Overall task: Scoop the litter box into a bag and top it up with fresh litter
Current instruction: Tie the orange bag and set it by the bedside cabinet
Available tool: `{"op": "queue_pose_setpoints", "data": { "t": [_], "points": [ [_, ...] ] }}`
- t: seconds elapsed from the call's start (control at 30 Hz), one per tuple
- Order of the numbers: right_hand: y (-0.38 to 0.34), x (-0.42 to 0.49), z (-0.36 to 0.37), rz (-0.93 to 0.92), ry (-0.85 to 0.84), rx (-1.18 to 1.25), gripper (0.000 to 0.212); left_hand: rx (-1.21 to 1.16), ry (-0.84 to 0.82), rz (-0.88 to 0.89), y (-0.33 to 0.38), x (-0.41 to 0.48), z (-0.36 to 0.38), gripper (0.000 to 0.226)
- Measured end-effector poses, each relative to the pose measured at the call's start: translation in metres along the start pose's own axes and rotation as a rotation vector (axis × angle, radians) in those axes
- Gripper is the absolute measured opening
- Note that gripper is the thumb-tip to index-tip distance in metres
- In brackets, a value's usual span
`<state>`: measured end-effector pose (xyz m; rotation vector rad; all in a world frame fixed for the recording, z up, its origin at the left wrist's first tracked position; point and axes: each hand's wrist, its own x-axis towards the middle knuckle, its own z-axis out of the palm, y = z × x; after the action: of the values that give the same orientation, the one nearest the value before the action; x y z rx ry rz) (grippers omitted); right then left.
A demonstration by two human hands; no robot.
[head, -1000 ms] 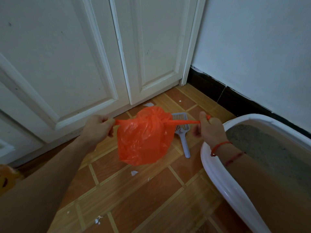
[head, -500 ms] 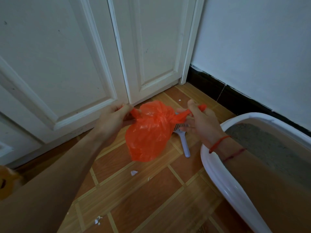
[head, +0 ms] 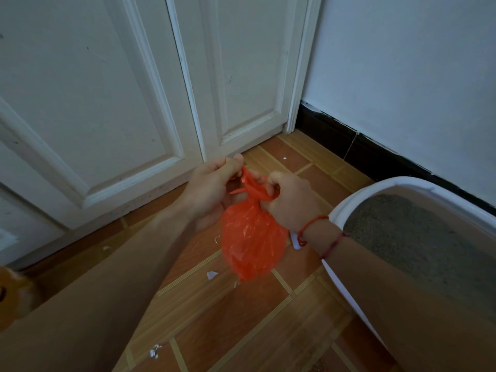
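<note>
An orange plastic bag hangs in the air over the tiled floor, its neck twisted into a knot. My left hand pinches one orange handle strip at the top of the knot. My right hand grips the other strip, looped around its fingers. The white litter box with grey litter stands on the floor at the right, under my right forearm. Only a small white tip of the scoop shows between the bag and my right wrist.
White panelled doors close off the space ahead and to the left. A white wall with a black skirting board runs behind the litter box. White scraps lie on the brown floor tiles. Something orange is at the left edge.
My hands have come close together above the bag, from holding its handles stretched wide apart. The handles are now wound into a knot, and the bag hides most of the scoop.
</note>
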<state>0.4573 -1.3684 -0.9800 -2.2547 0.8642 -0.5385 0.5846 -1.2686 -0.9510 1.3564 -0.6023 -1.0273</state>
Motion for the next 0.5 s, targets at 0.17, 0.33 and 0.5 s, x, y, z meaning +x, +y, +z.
{"op": "queue_pose_setpoints", "data": {
  "t": [0.17,0.33,0.5],
  "points": [
    [0.0,0.001,-0.005,0.128,-0.035,0.283,0.029,-0.04,0.009,-0.014,-0.009,-0.002,-0.005,0.043],
    [-0.002,0.004,-0.011,0.365,-0.033,0.864,0.012,0.061,-0.015,0.061,-0.008,-0.007,-0.003,0.038],
    [-0.01,0.005,-0.012,0.358,-0.049,0.996,0.007,0.447,-0.054,0.193,-0.013,-0.01,0.004,0.048]
  ]
}}
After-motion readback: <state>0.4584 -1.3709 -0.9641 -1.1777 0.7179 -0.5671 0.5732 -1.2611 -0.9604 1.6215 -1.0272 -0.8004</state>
